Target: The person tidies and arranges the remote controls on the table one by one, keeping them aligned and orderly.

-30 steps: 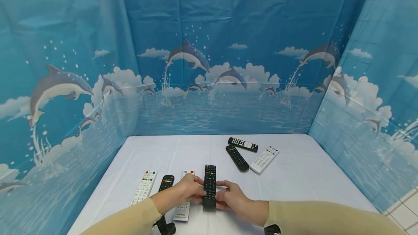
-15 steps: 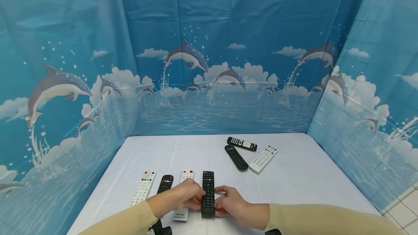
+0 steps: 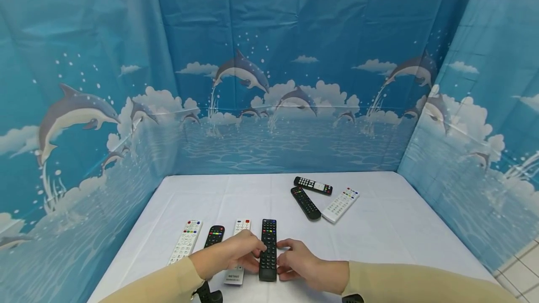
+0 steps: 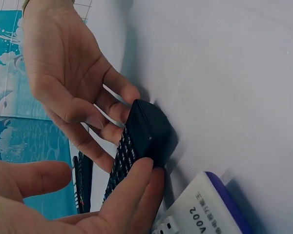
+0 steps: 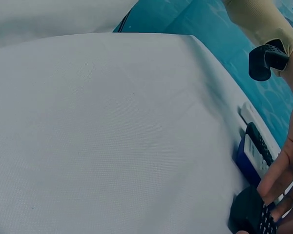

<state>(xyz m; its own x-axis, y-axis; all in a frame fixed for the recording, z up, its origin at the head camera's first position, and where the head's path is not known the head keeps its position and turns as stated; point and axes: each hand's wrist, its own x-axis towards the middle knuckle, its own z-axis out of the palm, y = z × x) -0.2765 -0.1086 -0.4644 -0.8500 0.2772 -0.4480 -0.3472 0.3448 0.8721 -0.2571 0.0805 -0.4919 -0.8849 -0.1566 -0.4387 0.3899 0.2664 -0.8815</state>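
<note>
A black remote control (image 3: 268,250) lies lengthwise between the two hands on the white cloth. On its left side, my left hand (image 3: 243,250) touches the edge with nearly straight fingers. My right hand (image 3: 300,264) is at the opposite edge, its fingers loosely bent and the tips right beside the casing. The left wrist view shows left fingertips (image 4: 144,168) against the near side of the black remote control (image 4: 149,131). Just left of it, partly under my left hand in the head view, lies a white remote control (image 3: 234,277) with a purple side.
Further left lie another black remote control (image 3: 215,235) and a white remote control (image 3: 185,242), partly covered by the left arm. At the back right, two black remote controls (image 3: 305,204) and a white one (image 3: 340,205) lie at angles. Blue dolphin curtains (image 3: 269,144) enclose the table.
Both hands have brought the black remote control toward the body and slightly left, lowering it beside the white one. Over the last half second it barely moves, and the right fingers have eased away slightly.
</note>
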